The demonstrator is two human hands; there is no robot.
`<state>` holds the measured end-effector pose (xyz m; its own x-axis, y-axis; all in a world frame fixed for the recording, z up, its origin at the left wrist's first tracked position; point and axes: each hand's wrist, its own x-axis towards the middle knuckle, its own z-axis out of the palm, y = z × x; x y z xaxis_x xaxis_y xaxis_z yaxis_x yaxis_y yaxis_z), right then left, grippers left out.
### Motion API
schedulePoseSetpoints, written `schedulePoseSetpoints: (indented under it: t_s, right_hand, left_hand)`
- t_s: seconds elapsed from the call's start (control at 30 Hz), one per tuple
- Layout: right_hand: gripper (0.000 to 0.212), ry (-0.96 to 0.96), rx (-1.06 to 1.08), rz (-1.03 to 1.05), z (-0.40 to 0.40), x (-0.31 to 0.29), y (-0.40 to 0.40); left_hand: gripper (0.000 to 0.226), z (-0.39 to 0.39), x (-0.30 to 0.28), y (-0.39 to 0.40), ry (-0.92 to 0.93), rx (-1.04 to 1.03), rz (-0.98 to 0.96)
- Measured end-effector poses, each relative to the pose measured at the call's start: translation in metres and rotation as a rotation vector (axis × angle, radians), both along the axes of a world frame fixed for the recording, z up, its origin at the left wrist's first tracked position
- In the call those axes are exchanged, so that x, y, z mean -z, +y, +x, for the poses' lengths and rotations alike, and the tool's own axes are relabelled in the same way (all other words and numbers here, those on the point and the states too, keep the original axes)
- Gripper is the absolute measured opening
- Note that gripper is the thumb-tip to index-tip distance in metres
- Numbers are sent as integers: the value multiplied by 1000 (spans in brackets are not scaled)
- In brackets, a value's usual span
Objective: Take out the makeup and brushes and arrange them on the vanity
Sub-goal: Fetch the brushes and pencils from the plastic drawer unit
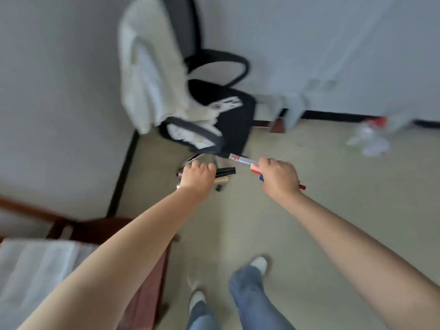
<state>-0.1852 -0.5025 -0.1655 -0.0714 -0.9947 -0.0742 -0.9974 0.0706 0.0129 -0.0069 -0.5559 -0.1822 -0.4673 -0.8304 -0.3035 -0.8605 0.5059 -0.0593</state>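
From the head view I see my left hand [196, 175] gripping a black tube [225, 171] and a gold tube [222, 180], my right hand [278, 176] gripping a clear lip gloss [241, 159] and a red pencil [256, 171], both held above the floor [309, 186], black office chair [228, 120] just ahead

Soft, even daylight fills the 1 head view; no lamp or window shows, and the pale walls [59, 91] take a cool grey-blue cast. Shadows are faint: only a weak dark patch lies on the beige floor [321, 210] under the office chair [221, 110]. No glare or blown highlights appear. Motion blur smears nearly everything, strongest toward the top and sides, where the chair, the white cloth [147, 75] draped on it and the litter [369, 141] at right lose their outlines. The 2 forearms near the centre are somewhat sharper. Wide-angle distortion bends the black baseboard [123, 172] and stretches the arms toward the lower corners.
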Motion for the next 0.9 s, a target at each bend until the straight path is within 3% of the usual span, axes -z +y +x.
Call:
schedulePoseSetpoints:
  t_s: [0.2,0.43,0.63,0.9]
  right_hand:
    - [28,132,450,0,-193,-37,134]
    - [26,184,875,-28,-399,-66,333]
    - [23,230,1094,-85,-551,-86,471]
    - [23,245,1335,-126,-766,-114,553]
  left_hand:
    - [27,-232,-50,51,-26,593,-86]
    - [36,-514,-87,202,40,1117,-179]
    - [41,-713,-106,334,104,1363,-204]
    - [44,-962,-136,415,177,1506,-296]
